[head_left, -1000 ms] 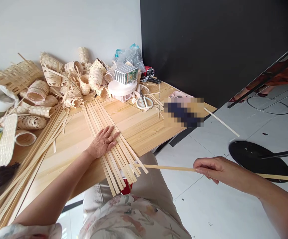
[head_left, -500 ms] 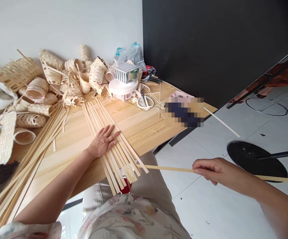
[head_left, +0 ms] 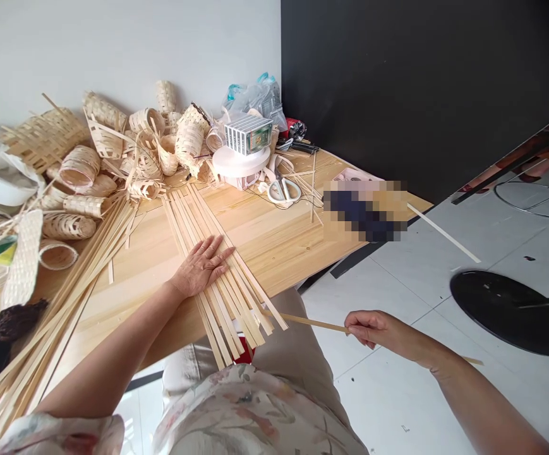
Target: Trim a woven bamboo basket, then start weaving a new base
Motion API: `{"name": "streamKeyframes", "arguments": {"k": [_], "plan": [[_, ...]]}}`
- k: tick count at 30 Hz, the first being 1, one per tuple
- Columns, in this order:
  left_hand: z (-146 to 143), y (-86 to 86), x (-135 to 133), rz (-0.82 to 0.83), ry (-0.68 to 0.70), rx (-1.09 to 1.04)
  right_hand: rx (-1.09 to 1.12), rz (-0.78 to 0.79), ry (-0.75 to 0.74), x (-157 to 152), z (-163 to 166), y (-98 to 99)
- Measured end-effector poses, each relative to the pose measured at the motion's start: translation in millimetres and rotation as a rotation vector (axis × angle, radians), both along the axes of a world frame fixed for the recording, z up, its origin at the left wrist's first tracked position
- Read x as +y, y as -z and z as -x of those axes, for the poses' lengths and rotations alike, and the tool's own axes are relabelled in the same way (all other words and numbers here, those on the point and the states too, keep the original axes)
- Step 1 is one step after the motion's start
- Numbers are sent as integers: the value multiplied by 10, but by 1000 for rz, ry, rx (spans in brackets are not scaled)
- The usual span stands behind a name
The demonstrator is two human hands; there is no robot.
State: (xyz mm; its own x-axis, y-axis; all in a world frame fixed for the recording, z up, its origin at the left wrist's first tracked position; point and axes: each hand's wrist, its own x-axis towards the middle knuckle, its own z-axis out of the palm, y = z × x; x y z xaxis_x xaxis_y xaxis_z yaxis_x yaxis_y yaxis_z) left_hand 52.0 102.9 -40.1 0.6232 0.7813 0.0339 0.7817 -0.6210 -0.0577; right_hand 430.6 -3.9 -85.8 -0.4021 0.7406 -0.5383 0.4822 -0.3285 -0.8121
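My left hand [head_left: 203, 265] lies flat, fingers stretched, across a row of pale bamboo strips [head_left: 229, 303] laid side by side on the wooden table [head_left: 274, 234]. Their near ends stick out past the table edge above my lap. Out to the right, over the floor, my right hand [head_left: 369, 328] pinches a single bamboo strip [head_left: 319, 323]. That strip runs from under the near ends of the row to my fingers, and its other end shows beyond my forearm. A second bundle of long bamboo strips [head_left: 79, 278] lies to the left of my left arm.
Several small woven baskets [head_left: 82, 167] are heaped at the back left. Scissors [head_left: 283, 189] lie near a white round object [head_left: 242, 162] with a box [head_left: 249, 134] on it. A black panel [head_left: 397, 95] stands behind the table; a black round base [head_left: 506, 322] is on the floor.
My right hand has moved left with the strip, closer to the row, and less of the strip shows beyond my forearm. My left hand stays on the row. The view has shifted slightly.
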Motion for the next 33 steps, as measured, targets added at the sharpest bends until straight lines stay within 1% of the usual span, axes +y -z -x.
{"name": "streamKeyframes", "arguments": {"k": [2, 4, 12, 15, 18, 22, 25, 27, 30, 33], "plan": [[2, -2, -1, -6, 2, 0, 11, 4, -8, -19, 33, 27], [6, 0, -4, -16, 5, -6, 3, -4, -22, -18, 60, 8], [-3, -2, -12, -28, 8, -10, -39, -40, -101, 51, 150, -276], [-7, -1, -12, -32, 6, -1, -31, -61, -148, 96, 307, -348], [-6, 3, -11, -40, 6, 1, 18, -95, -179, 149, 535, -368], [1, 14, -5, -51, 19, -2, -2, -136, -175, 166, 775, -395], [6, 25, 1, -64, 30, -8, -67, -165, -148, 102, 816, -489], [8, 31, 4, -67, 32, -10, -157, -203, -127, 29, 800, -583], [12, 37, 8, -63, 31, -11, -317, -323, -114, -99, 776, -724], [16, 45, 9, -62, 28, -18, -432, -462, -125, -213, 779, -816]]}}
